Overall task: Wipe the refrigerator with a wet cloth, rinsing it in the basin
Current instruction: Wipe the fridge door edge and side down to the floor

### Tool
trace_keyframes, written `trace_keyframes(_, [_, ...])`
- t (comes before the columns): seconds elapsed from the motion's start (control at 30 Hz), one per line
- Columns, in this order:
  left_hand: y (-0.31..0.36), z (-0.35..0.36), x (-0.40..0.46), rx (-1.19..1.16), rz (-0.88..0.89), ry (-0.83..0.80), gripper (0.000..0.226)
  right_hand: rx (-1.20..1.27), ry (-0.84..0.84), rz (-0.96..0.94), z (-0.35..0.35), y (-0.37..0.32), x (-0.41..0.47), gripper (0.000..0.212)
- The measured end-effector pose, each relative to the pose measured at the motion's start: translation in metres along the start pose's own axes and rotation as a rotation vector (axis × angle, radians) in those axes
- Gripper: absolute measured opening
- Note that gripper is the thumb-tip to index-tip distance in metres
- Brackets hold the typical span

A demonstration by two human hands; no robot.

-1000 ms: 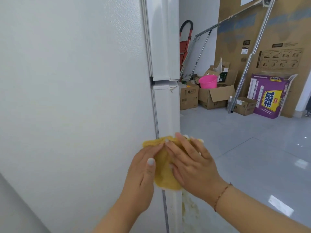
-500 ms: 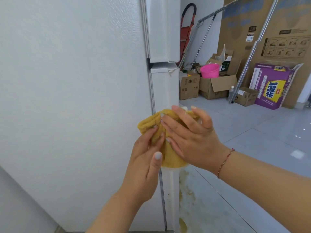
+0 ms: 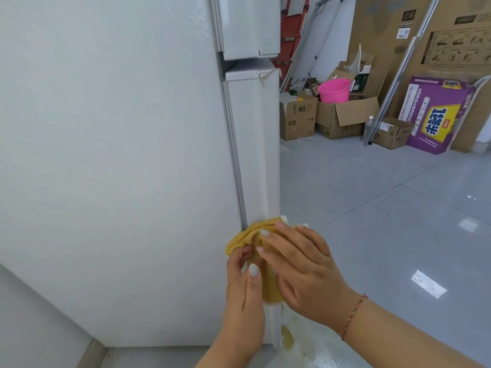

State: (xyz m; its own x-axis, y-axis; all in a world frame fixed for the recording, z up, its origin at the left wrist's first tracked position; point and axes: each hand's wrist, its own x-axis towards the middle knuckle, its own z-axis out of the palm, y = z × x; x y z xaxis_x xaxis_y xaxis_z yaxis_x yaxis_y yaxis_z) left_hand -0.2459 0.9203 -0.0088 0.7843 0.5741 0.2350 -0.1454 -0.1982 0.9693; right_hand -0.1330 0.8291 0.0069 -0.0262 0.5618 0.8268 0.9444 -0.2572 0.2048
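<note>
A white refrigerator [image 3: 119,155] fills the left half of the view, its side panel facing me and its two door edges on the right. A yellow cloth [image 3: 245,236] is pressed against the lower door's edge. My left hand [image 3: 245,296] pinches the cloth's lower left part between thumb and fingers. My right hand [image 3: 303,266] lies over the cloth with straight fingers, pressing it onto the door edge. No basin is in view near me.
Yellowish stains [image 3: 288,338] mark the floor by the fridge's foot. Across the grey tiled floor stand cardboard boxes [image 3: 345,115], a pink bucket [image 3: 333,90], a purple box [image 3: 438,115], leaning metal poles [image 3: 403,65] and a red hand truck [image 3: 291,25].
Both hands and the cloth have slid down the lower door's edge after rising half a second ago; the view has tilted downward.
</note>
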Motion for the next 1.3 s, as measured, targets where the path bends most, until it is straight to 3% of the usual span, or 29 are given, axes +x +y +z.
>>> trace_keyframes(0.1, [-0.01, -0.002, -0.006, -0.07, -0.144, -0.04, 0.073, 0.123, 0.096, 0.206, 0.001, -0.011, -0.014, 0.044])
trace_keyframes(0.17, [-0.012, -0.001, -0.008, -0.132, -0.236, -0.061, 0.07, 0.216, 0.097, 0.398, 0.002, -0.017, -0.02, 0.044])
trace_keyframes(0.3, [-0.023, 0.0, -0.008, -0.231, -0.367, -0.066, 0.061, 0.453, -0.083, 0.833, 0.002, -0.027, -0.025, 0.049])
trace_keyframes(0.37, [-0.031, 0.001, -0.007, -0.266, -0.426, -0.053, 0.059, 0.482, -0.209, 0.942, 0.005, -0.031, -0.027, 0.041])
trace_keyframes(0.53, [-0.035, 0.005, -0.005, -0.425, -0.592, -0.029, 0.051, 0.39, -0.441, 1.002, 0.013, -0.041, -0.035, 0.035])
trace_keyframes(0.7, [-0.04, 0.015, 0.0, -0.519, -0.848, 0.103, 0.045, 0.385, -0.488, 0.976, 0.011, -0.048, -0.049, 0.036])
trace_keyframes(0.83, [-0.034, 0.015, 0.013, -0.545, -0.87, 0.167, 0.028, 0.463, -0.322, 1.046, -0.006, -0.045, -0.053, 0.031])
trace_keyframes(1.07, [0.017, 0.009, 0.037, -0.485, -0.82, 0.167, 0.024, 0.571, -0.127, 1.088, -0.028, -0.035, -0.036, 0.017])
trace_keyframes(1.23, [0.059, 0.002, 0.042, -0.52, -0.705, 0.14, 0.024, 0.651, -0.038, 1.138, -0.04, -0.033, -0.016, 0.024])
trace_keyframes(1.3, [0.073, -0.003, 0.041, -0.541, -0.628, 0.129, 0.024, 0.72, 0.011, 1.17, -0.044, -0.033, -0.01, 0.018])
